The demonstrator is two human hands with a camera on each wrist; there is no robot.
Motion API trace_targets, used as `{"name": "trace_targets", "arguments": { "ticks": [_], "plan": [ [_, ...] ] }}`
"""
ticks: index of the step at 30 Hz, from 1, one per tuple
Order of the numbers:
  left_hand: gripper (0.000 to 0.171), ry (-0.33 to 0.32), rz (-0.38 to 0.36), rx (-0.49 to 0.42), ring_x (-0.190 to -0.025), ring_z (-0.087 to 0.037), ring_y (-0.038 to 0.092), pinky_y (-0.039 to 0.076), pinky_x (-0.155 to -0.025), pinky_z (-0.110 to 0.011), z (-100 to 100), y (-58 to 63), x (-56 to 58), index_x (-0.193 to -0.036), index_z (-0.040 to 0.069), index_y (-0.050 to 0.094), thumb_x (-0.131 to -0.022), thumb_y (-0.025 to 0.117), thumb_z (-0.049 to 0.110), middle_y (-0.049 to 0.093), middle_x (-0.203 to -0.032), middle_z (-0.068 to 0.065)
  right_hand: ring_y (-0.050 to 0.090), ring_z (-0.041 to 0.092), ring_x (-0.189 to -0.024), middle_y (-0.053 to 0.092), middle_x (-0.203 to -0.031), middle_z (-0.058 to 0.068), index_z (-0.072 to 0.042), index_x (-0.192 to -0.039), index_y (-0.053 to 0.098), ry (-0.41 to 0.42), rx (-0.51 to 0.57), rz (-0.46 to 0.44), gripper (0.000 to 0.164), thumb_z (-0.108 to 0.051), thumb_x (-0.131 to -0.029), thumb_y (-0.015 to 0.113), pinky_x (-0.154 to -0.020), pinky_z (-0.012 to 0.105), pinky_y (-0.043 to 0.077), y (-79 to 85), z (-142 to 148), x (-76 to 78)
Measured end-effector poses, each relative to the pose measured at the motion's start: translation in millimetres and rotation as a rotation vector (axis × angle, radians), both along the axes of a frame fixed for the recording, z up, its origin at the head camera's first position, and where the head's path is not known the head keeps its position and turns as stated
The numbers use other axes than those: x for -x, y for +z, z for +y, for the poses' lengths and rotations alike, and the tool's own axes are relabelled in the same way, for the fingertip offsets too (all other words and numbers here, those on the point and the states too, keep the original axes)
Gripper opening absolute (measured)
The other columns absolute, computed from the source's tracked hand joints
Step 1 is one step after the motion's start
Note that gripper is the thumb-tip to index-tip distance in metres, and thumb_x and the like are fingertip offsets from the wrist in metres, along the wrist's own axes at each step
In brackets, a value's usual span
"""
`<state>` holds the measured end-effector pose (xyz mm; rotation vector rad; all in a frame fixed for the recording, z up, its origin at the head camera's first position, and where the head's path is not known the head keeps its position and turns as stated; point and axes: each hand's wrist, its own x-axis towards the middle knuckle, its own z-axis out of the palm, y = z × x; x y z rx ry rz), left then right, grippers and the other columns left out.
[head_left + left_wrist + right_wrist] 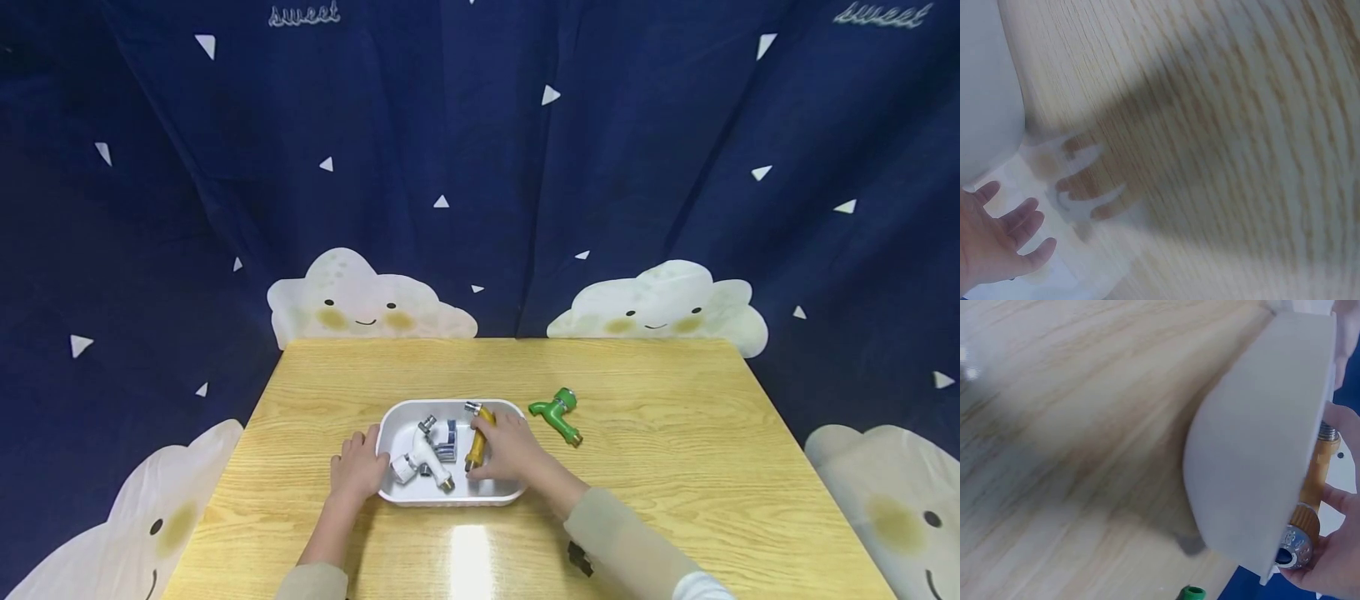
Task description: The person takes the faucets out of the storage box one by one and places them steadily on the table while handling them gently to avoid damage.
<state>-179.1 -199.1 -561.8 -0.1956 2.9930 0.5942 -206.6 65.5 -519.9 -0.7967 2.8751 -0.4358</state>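
Yellow faucet (477,447) in right hand (513,448); left hand (358,468) at tray (487,501).

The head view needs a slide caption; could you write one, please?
The right hand grips a yellow tap over a white tray, left hand touching it, green tap on the table.

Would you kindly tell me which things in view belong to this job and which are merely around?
Likely in the job:
yellow tap, in the right hand
white tray, left hand at its rim
white tap and chrome tap, inside
green tap, outside the tray

Likely just around:
wooden table
blue curtain
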Motion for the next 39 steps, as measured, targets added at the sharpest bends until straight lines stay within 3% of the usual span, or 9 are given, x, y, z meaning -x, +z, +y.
{"name": "trace_targets", "arguments": {
  "ticks": [14,23,32,39],
  "plan": [
    [0.054,-0.001,0.014,0.004,-0.105,-0.038,0.043,0.037,-0.082,-0.058,0.2,0.0,0.0,-0.134,0.007,0.039,-0.083,0.044,0.025,0.048,-0.113,-0.022,0.048,0.036,-0.108,0.047,-0.12,0.021,-0.018,-0.127,0.05,-0.045,0.075,0.06,0.081,-0.054,-0.059,0.076,-0.096,0.05,0.035,25.0,9.7,5.8],
    [0.055,0.0,0.008,-0.008,-0.106,-0.038,0.043,0.036,-0.083,-0.059,0.4,0.1,-0.4,-0.135,0.007,0.038,-0.083,0.044,0.024,0.047,-0.115,-0.022,0.05,0.032,-0.104,0.049,-0.117,0.017,-0.02,-0.123,0.053,-0.125,0.099,0.096,0.08,-0.058,-0.057,0.076,-0.092,0.048,0.038,37.3,21.2,10.1],
    [0.055,-0.001,0.015,-0.011,-0.107,-0.039,0.042,0.035,-0.083,-0.059,0.6,0.8,-1.3,-0.135,0.007,0.038,-0.083,0.044,0.024,0.047,-0.116,-0.023,0.052,0.032,-0.096,0.052,-0.112,0.018,-0.019,-0.118,0.055,-0.167,0.141,0.182,0.076,-0.055,-0.055,0.078,-0.083,0.047,0.042,38.1,37.1,17.7],
    [0.055,0.002,0.006,-0.012,-0.107,-0.039,0.042,0.035,-0.083,-0.059,0.1,0.3,-0.8,-0.135,0.007,0.038,-0.083,0.045,0.024,0.047,-0.117,-0.023,0.051,0.035,-0.099,0.05,-0.115,0.021,-0.016,-0.119,0.055,-0.228,0.179,0.162,0.075,-0.053,-0.058,0.077,-0.085,0.048,0.039,44.1,51.0,24.2]
  ]
}}
